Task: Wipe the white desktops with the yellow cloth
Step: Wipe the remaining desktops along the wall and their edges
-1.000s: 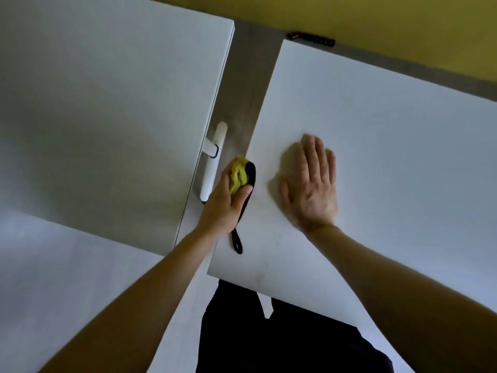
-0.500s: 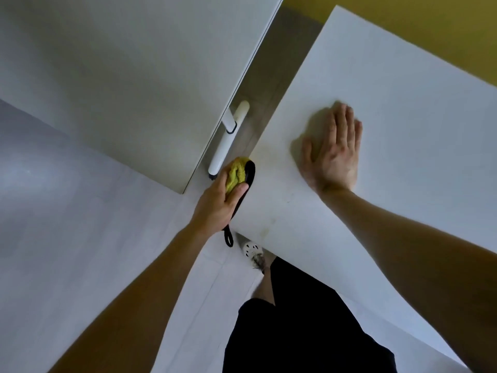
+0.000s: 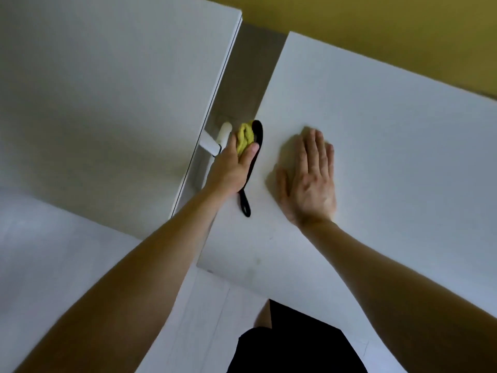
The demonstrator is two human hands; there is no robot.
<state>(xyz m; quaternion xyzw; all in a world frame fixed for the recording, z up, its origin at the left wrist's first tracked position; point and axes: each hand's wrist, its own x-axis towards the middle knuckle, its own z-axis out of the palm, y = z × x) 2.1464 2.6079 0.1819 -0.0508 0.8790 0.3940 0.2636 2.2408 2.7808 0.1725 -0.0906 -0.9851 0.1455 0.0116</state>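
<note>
Left hand [image 3: 231,170] grips bunched, seemingly black-backed yellow cloth [image 3: 245,137]; right hand [image 3: 309,184] lies flat.

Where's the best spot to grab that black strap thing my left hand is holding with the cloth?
Probably the looped tail of the black strap, pinched from the near side: it juts out free below the left hand over the desktop, while the yellow cloth and that hand cover most of the rest.

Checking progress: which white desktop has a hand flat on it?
The right desktop: the right hand lies flat on it; the left desktop bears no hand.
</note>
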